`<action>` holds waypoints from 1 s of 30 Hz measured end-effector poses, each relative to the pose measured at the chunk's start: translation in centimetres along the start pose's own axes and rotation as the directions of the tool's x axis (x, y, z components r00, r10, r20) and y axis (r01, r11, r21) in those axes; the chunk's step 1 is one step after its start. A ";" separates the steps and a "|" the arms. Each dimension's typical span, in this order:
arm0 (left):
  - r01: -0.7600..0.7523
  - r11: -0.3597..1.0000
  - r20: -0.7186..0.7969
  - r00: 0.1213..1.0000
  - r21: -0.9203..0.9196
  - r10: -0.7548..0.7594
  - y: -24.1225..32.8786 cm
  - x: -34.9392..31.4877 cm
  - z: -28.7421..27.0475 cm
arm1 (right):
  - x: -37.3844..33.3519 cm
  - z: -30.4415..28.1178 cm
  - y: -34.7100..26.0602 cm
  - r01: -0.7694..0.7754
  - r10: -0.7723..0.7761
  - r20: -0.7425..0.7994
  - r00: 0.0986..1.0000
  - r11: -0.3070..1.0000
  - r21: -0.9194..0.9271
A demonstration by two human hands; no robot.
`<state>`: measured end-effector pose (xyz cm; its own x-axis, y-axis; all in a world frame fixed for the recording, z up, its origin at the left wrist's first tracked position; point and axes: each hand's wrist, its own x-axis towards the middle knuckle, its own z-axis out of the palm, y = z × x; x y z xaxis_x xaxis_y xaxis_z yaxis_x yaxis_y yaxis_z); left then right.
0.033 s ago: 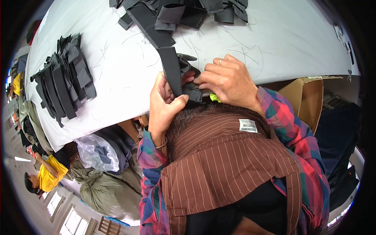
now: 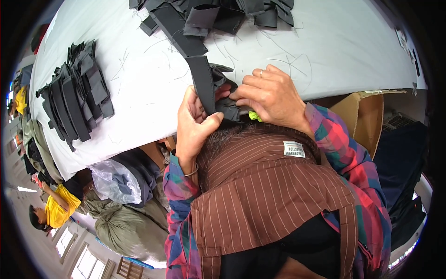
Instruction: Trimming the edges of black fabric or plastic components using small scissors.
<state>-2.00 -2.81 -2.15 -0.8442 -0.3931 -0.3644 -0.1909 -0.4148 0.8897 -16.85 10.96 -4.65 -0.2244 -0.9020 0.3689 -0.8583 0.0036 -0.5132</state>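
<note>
My left hand [image 2: 195, 125] is closed around a long dark grey fabric strap [image 2: 203, 81] at the near edge of a white table [image 2: 334, 46]. The strap runs up the table toward a heap of grey fabric pieces [image 2: 209, 16]. My right hand [image 2: 272, 95], with a ring on one finger, pinches a bunched dark grey fabric piece [image 2: 225, 108] against the strap's lower end. Just under that hand a small neon green item [image 2: 254, 116] peeks out. Both forearms wear plaid sleeves, and a brown striped apron covers my front.
A stack of dark grey straps [image 2: 74, 97] lies at the table's left. A cardboard box [image 2: 367, 116] stands at the right below the table edge. Down on the left are a clear plastic bag [image 2: 116, 181], an olive sack [image 2: 125, 223] and a person in a yellow shirt [image 2: 55, 209].
</note>
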 end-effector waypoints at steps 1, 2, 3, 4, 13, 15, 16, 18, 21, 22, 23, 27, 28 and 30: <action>0.000 1.000 0.004 1.000 -0.001 0.000 0.0 0.0 0.0 | 0.0 -0.1 0.0 -0.009 0.009 0.005 1.000 1.000 0.004; 0.000 1.000 0.006 1.000 -0.005 0.000 0.1 0.0 0.1 | -0.1 -0.1 0.0 -0.012 0.012 0.004 1.000 1.000 0.001; 0.000 1.000 0.006 1.000 -0.010 0.000 0.1 0.0 0.1 | -0.1 0.0 -0.1 -0.013 0.013 -0.003 1.000 1.000 0.004; 0.000 1.000 0.009 1.000 -0.010 0.000 0.0 0.0 0.1 | -0.1 0.1 -0.1 -0.013 0.013 -0.009 1.000 1.000 0.007; -0.005 1.000 -0.005 1.000 -0.007 0.005 -0.1 0.0 0.2 | -0.2 0.7 -0.7 -0.008 0.006 -0.038 0.999 0.998 -0.066; -0.008 1.000 -0.007 1.000 -0.007 0.008 -0.1 0.0 0.2 | -0.2 0.7 -0.9 -0.019 0.016 -0.043 0.999 0.997 -0.081; -0.008 1.000 -0.007 1.000 -0.007 0.008 -0.1 0.0 0.2 | -0.2 0.7 -1.0 -0.030 0.025 -0.048 0.999 0.995 -0.095; -0.016 1.000 0.003 1.000 -0.014 0.016 -0.1 0.0 0.1 | -0.2 0.3 -1.2 -0.085 0.082 -0.039 0.996 0.994 -0.065; -0.018 1.000 -0.004 1.000 -0.016 0.018 -0.2 0.0 0.1 | -0.8 -0.1 -1.3 -0.211 0.218 -0.068 0.974 0.973 0.097; -0.020 1.000 -0.007 1.000 -0.016 0.020 -0.2 -0.1 0.1 | -0.9 -0.1 -1.4 -0.272 0.300 -0.097 0.949 0.935 0.229; -0.016 0.999 -0.012 1.000 -0.033 0.016 -0.2 -0.2 0.0 | -0.9 -0.1 -1.6 -0.268 0.296 -0.096 0.950 0.935 0.231; -0.032 0.994 0.021 0.999 -0.102 0.034 -0.7 0.0 -0.3 | -1.2 -0.2 -1.9 -0.261 0.280 -0.033 0.959 0.926 0.274; -0.033 0.994 0.023 0.999 -0.101 0.035 -0.6 0.1 -0.3 | -1.3 0.0 -1.8 -0.195 0.202 -0.010 0.979 0.957 0.213; -0.032 0.992 0.036 0.999 -0.124 0.037 -0.5 0.0 -0.3 | -1.2 0.6 -1.4 -0.151 0.165 -0.053 0.985 0.965 0.213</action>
<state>-1.78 -2.87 -2.67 -0.8684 -0.3779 -0.3211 -0.1003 -0.5003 0.8600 -15.11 11.79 -4.87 -0.3877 -0.8646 0.3198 -0.6967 0.0476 -0.7158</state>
